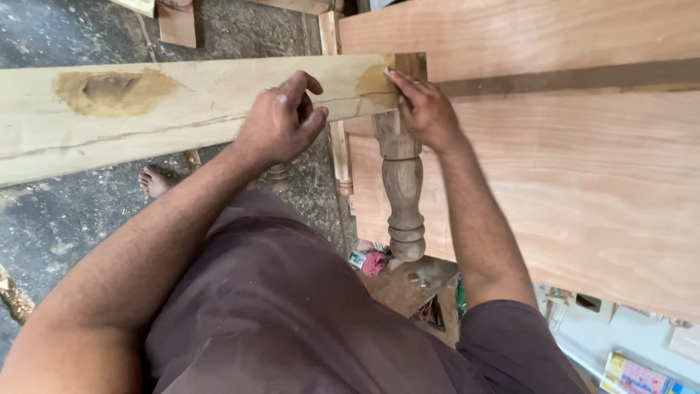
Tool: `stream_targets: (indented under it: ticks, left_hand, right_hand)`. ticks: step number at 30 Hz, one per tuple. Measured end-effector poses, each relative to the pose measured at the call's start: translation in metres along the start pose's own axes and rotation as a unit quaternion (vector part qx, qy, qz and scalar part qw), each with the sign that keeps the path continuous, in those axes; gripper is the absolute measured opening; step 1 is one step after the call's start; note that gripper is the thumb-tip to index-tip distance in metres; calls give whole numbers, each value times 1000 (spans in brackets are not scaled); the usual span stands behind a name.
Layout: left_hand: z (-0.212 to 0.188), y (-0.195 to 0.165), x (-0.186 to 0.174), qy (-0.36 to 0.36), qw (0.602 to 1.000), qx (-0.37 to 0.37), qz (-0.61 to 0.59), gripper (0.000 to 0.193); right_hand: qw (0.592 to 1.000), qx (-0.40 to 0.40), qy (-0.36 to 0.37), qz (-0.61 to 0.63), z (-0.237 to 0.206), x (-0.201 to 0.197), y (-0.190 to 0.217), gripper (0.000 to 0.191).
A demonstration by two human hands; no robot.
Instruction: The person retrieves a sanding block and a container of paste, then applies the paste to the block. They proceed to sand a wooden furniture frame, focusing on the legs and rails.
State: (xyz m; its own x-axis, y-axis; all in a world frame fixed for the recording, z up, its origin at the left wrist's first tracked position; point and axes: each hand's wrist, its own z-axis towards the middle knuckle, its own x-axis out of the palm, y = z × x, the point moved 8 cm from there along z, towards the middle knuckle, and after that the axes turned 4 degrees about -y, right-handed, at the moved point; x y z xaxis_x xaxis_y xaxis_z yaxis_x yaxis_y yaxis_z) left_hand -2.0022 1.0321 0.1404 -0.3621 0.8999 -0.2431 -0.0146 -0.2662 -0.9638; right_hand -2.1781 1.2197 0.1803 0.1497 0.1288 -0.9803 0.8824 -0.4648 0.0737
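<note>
A long pale wooden plank [168,109] runs from the left edge to the middle, with a brownish knot patch near its left end. My left hand [281,120] grips its near edge, fingers curled over the top. At the plank's right end my right hand [426,109] presses on it with the fingertips, where it meets a dark wooden block at the top of a turned wooden leg [402,197]. The leg hangs down from a reddish wooden tabletop [583,182]. Whether my right hand holds a small tool is unclear.
The grey floor [65,219] is dusted with sawdust. A bare foot [157,180] shows under the plank. Wood offcuts [179,22] lie at the top left. Small cans and clutter [372,260] sit by the leg's foot, and colourful papers [634,376] lie at the bottom right.
</note>
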Motion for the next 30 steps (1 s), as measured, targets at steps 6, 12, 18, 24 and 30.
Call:
stream_targets:
  ticks: [6,12,18,24,30]
  left_hand:
    - [-4,0,-6,-20,999,-2,-30,24]
    - [-3,-4,-7,-52,998,41,8,23]
    - [-4,4,-9,-50,998,29,-21,18]
    - [-10,-1,-15,-65,997,29,-37,20]
    - [-10,-2,-15,-62,997,41,-10,18]
  right_hand:
    - [998,38,17,-55,-53,16,13,62]
    - [962,257,77,43,-6,-11,-69,44]
    - [920,340,140,136,33,15,-26,34]
    - [933,250,205,156,6,-17,11,37]
    - [907,361,197,89,-72,-27,-77,53]
